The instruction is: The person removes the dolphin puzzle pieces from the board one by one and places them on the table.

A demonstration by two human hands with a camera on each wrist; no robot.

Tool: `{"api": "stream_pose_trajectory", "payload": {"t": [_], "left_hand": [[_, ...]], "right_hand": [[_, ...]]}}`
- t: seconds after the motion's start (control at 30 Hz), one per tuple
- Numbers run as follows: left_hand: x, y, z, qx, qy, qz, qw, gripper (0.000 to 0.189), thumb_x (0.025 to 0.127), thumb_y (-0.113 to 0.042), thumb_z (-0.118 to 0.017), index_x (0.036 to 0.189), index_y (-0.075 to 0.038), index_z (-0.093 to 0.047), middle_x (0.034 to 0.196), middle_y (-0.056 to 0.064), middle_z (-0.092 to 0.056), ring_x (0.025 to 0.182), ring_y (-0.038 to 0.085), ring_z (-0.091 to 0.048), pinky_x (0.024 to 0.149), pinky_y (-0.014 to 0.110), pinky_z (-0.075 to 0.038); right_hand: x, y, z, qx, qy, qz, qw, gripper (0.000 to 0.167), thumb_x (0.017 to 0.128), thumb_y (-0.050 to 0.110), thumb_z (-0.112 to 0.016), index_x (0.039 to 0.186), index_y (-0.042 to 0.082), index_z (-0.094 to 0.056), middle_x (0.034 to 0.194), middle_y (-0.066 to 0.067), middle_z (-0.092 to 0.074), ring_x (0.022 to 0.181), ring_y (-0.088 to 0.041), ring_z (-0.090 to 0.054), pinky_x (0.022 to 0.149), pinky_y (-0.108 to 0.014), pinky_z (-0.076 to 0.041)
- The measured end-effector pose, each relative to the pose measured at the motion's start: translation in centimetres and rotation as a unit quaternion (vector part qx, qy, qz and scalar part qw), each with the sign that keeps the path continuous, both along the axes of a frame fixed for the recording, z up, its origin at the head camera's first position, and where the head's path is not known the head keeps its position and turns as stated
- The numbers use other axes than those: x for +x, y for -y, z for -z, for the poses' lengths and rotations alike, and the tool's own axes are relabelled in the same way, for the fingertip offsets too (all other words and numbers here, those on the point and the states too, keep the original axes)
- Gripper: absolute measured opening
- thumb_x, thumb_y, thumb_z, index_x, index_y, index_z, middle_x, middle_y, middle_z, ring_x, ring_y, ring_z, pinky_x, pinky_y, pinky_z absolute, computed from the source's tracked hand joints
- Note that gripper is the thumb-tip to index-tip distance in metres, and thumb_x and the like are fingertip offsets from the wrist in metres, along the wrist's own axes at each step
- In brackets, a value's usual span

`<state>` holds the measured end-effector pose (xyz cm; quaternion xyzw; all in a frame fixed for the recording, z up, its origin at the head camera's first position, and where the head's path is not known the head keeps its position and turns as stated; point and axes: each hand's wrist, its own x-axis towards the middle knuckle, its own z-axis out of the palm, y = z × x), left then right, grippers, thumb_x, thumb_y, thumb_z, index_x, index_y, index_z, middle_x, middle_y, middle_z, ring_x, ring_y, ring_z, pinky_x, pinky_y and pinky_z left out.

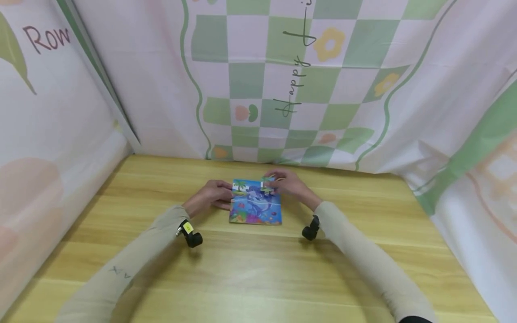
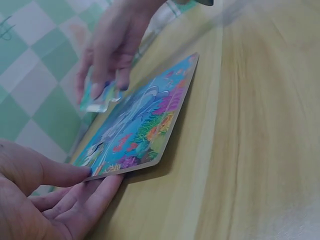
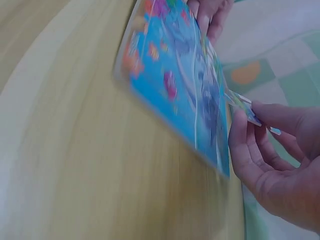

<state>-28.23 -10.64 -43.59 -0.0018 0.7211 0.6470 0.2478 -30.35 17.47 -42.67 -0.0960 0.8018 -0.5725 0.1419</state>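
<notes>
A square jigsaw puzzle board (image 1: 255, 209) with a blue undersea picture of a dolphin, coral and palm trees is toward the back of the table. My left hand (image 1: 213, 194) grips its left edge, thumb on top and fingers underneath, as the left wrist view shows; there the board (image 2: 142, 125) looks tilted up off the wood. Between thumb and fingers, my right hand (image 1: 288, 184) pinches a jigsaw piece (image 2: 95, 101) above the board's far right part. In the right wrist view the piece (image 3: 245, 107) is partly hidden by the fingertips.
The wooden table (image 1: 250, 273) extends toward the front and to both sides. A green-and-white checked curtain (image 1: 282, 85) hangs along the back edge, with more printed cloth (image 1: 52, 125) at the left. Small black wrist cameras (image 1: 311, 229) hang below both sleeves.
</notes>
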Motion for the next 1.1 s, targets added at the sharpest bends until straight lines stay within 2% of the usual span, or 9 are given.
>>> {"api": "stream_pose_trajectory", "payload": {"t": [0.17,0.37,0.6,0.8,0.97,1.1], "left_hand": [[-0.2,0.3,-0.3,-0.012,-0.011,0.009,0.9998,0.048,0.098,0.002,-0.064,0.142,0.015,-0.05,0.125,0.036,-0.066,0.078,0.019,-0.074,0.074,0.032,-0.069],[-0.5,0.5,-0.7,-0.041,-0.032,0.015,0.9985,0.044,0.098,0.001,-0.063,0.139,0.015,-0.053,0.12,0.034,-0.069,0.072,0.016,-0.073,0.072,0.03,-0.068],[-0.6,0.7,-0.8,-0.035,-0.013,0.011,0.9993,0.045,0.098,0.002,-0.064,0.14,0.015,-0.052,0.121,0.033,-0.069,0.075,0.017,-0.073,0.073,0.031,-0.069],[-1.0,0.4,-0.4,-0.051,-0.006,0.007,0.9987,0.048,0.097,0.001,-0.067,0.141,0.013,-0.051,0.117,0.029,-0.07,0.078,0.016,-0.071,0.071,0.029,-0.068],[-0.9,0.2,-0.1,-0.054,0.0,-0.006,0.9985,0.052,0.094,0.002,-0.071,0.141,0.011,-0.05,0.11,0.022,-0.067,0.078,0.019,-0.069,0.066,0.026,-0.067],[-0.7,-0.1,-0.1,-0.046,-0.001,-0.009,0.9989,0.052,0.094,0.004,-0.069,0.141,0.012,-0.049,0.112,0.021,-0.066,0.081,0.02,-0.068,0.067,0.027,-0.068]], "right_hand": [[0.3,-2.8,-0.1,0.024,0.009,0.028,0.9993,0.038,0.099,0.003,-0.069,0.134,-0.008,-0.059,0.107,-0.015,-0.067,0.075,-0.016,-0.067,0.074,-0.028,-0.066],[0.4,-5.8,-0.3,0.045,0.018,0.039,0.9981,0.04,0.099,0.0,-0.067,0.135,-0.012,-0.054,0.108,-0.019,-0.069,0.075,-0.014,-0.068,0.075,-0.027,-0.066],[0.5,-7.6,-0.3,0.06,0.027,0.063,0.9959,0.036,0.099,-0.002,-0.067,0.13,-0.014,-0.055,0.1,-0.013,-0.068,0.073,-0.013,-0.07,0.073,-0.026,-0.067],[0.7,-7.8,0.1,0.113,-0.035,0.073,0.9903,0.03,0.095,-0.004,-0.071,0.12,-0.017,-0.06,0.106,-0.025,-0.064,0.074,-0.017,-0.07,0.07,-0.028,-0.068],[0.7,-7.3,0.6,0.182,-0.1,0.075,0.9752,0.028,0.093,0.003,-0.076,0.115,-0.011,-0.066,0.109,-0.026,-0.067,0.088,-0.024,-0.065,0.07,-0.024,-0.062],[0.5,-7.0,1.0,0.217,-0.144,0.065,0.9633,0.023,0.093,0.005,-0.077,0.11,-0.008,-0.07,0.105,-0.025,-0.071,0.096,-0.032,-0.064,0.076,-0.027,-0.056]]}}
